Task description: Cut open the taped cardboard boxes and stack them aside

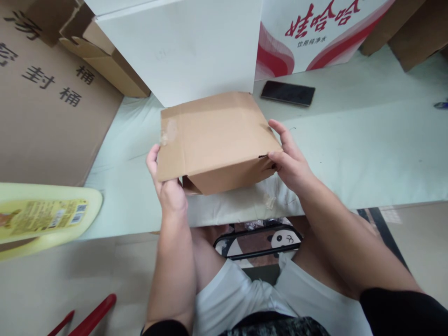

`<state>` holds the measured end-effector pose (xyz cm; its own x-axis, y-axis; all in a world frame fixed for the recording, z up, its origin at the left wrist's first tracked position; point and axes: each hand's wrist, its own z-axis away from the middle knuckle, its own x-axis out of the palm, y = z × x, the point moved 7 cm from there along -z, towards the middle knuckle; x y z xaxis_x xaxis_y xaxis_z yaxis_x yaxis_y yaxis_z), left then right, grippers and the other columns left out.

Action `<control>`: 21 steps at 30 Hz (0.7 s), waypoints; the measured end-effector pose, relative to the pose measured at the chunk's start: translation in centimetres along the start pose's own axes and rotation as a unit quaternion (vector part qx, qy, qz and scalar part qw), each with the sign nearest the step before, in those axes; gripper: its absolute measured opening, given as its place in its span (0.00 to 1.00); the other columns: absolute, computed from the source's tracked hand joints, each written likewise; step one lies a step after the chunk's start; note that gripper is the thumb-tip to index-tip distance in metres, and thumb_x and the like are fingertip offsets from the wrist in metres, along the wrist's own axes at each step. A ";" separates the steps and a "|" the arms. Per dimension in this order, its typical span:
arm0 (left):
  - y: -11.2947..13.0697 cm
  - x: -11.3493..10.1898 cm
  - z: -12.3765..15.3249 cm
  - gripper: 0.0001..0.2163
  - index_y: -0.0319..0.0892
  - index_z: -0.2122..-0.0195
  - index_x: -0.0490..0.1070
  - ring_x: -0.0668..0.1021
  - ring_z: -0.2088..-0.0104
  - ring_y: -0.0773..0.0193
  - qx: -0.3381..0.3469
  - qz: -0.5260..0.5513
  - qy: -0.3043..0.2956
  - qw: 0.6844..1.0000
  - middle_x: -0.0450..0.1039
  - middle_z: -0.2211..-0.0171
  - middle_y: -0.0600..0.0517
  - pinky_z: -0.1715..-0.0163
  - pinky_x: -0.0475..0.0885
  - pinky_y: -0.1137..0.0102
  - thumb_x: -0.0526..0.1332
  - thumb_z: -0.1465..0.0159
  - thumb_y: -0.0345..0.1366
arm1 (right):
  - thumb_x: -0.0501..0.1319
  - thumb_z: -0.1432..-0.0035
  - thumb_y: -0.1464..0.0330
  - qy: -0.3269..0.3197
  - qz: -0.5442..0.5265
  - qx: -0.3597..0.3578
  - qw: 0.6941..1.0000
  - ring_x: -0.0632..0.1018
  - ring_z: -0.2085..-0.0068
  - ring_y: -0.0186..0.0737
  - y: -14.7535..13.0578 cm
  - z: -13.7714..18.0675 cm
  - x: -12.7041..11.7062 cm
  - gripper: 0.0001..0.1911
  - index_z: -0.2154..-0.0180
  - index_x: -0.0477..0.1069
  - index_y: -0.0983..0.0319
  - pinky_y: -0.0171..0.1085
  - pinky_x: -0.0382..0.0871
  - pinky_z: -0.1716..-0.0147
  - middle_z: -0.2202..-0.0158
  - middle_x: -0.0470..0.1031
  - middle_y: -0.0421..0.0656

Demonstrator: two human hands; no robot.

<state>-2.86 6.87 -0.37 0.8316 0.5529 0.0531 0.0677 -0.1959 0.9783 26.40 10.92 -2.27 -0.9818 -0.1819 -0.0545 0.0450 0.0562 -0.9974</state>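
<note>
A small brown cardboard box [213, 135] sits at the near edge of a pale table [367, 154], tilted, with old tape marks on its top. My left hand [166, 184] grips its left front corner, thumb up along the side flap. My right hand [289, 156] holds the right front corner, fingers pressed against the side. Both hands close on the box.
A white box [182, 46] stands just behind it. A red and white printed carton [315, 32] is at the back right, and a black phone [287, 93] lies in front of that carton. Large brown cartons [45, 93] are at the left. A yellow bottle [42, 217] lies at the near left.
</note>
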 end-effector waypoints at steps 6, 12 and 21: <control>2.1 -0.9 0.5 0.17 0.48 0.56 0.64 0.71 0.69 0.64 0.064 0.030 0.109 0.992 0.64 0.69 0.56 0.69 0.64 0.70 0.64 0.45 0.45 | 0.66 0.48 0.48 -0.045 -0.056 0.044 0.996 0.83 0.63 0.50 0.2 0.2 0.9 0.51 0.30 0.46 0.52 0.50 0.79 0.60 0.65 0.80 0.39; 3.5 -2.8 0.8 0.03 0.45 0.68 0.64 0.56 0.75 0.65 0.119 0.028 0.213 0.969 0.48 0.73 0.56 0.72 0.54 0.67 0.55 0.42 0.37 | 0.66 0.50 0.44 -0.021 -0.114 0.081 0.990 0.83 0.60 0.50 0.6 0.2 0.7 0.46 0.35 0.58 0.53 0.49 0.79 0.61 0.61 0.81 0.41; 3.3 -2.3 0.4 0.04 0.42 0.76 0.62 0.60 0.76 0.68 0.125 0.092 0.147 0.977 0.54 0.75 0.55 0.73 0.55 0.68 0.57 0.48 0.36 | 0.68 0.53 0.55 -0.046 -0.199 0.164 0.965 0.84 0.56 0.52 0.2 0.4 1.6 0.35 0.44 0.66 0.57 0.47 0.81 0.63 0.47 0.80 0.49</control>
<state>-4.30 4.59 2.67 0.6499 0.6915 0.3153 0.0950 -0.4856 0.8690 24.88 10.25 -2.62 -0.9136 -0.2114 0.3473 -0.2617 -0.3480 -0.9002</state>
